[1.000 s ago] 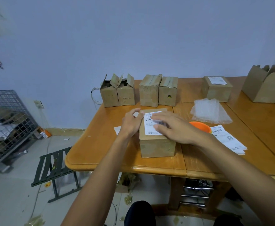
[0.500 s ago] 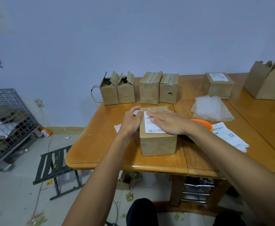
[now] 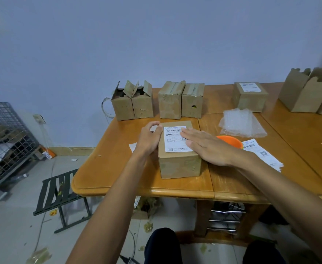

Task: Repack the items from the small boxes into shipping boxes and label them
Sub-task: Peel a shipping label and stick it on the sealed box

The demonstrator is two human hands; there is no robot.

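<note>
The shipping box (image 3: pixel 179 164) stands on the near left part of the table (image 3: pixel 114 172), closed, with a white label (image 3: pixel 174 141) laid on its top face. The right hand (image 3: pixel 209 149) is spread flat, fingers straight, over the right half of the label and the box's right top edge; nothing is clasped by it. The left hand (image 3: pixel 149 139) is set against the box's left wall, its thumb and forefinger curled round the far left top corner, so the box is held steady there.

The box is judged to be stiff corrugated card and fairly light, given its size. The top flaps may give a little under pressure, so the label is best pressed from the middle outward. The label itself is thin paper and is likely to crease or trap bubbles if rubbed unevenly. For lifting, the box is best taken by its two opposite side walls, low down, not by the top face.

Along the far edge four small boxes (image 3: pixel 170 101) are lined up, the left two open. Bubble wrap (image 3: pixel 242 124), an orange bowl (image 3: pixel 230 141) and spare label sheets (image 3: pixel 261 154) lie to the right.
</note>
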